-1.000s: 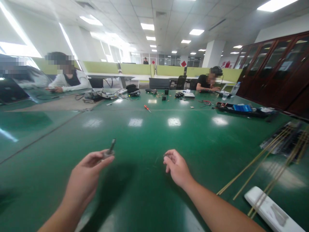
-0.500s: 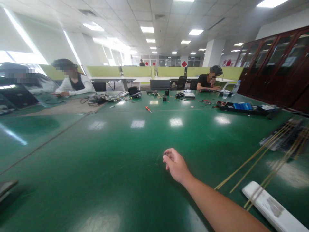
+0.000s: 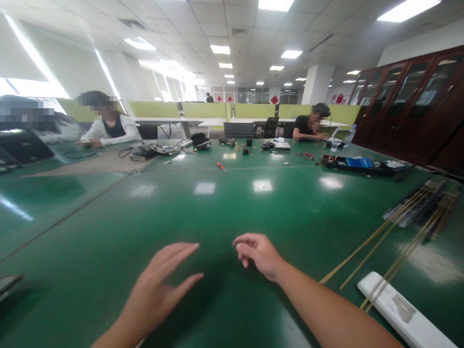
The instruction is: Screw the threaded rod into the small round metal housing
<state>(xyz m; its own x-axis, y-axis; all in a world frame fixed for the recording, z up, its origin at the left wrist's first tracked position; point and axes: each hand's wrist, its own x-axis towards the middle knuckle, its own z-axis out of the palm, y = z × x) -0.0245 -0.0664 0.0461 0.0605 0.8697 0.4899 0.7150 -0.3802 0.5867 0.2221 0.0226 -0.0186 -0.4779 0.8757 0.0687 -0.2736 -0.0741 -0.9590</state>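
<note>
My right hand point(image 3: 259, 253) is over the middle of the green table point(image 3: 174, 208), thumb and fingers pinched on a small dark object point(image 3: 235, 244). That object sticks out just past the fingertips and is too small to name. To its left, my left hand point(image 3: 163, 278) holds nothing, with thumb and fingers apart and pointing toward the right hand. A gap separates the two hands.
On the right lie thin yellowish sticks point(image 3: 375, 232) and a long white object point(image 3: 398, 304). A red screwdriver point(image 3: 221, 166) rests farther off. A black tray with tools point(image 3: 357, 163) stands back right. Several people sit around the table.
My left hand has come into view from the bottom left, open. My right hand has shifted slightly left and down, the small dark object still in its fingers.
</note>
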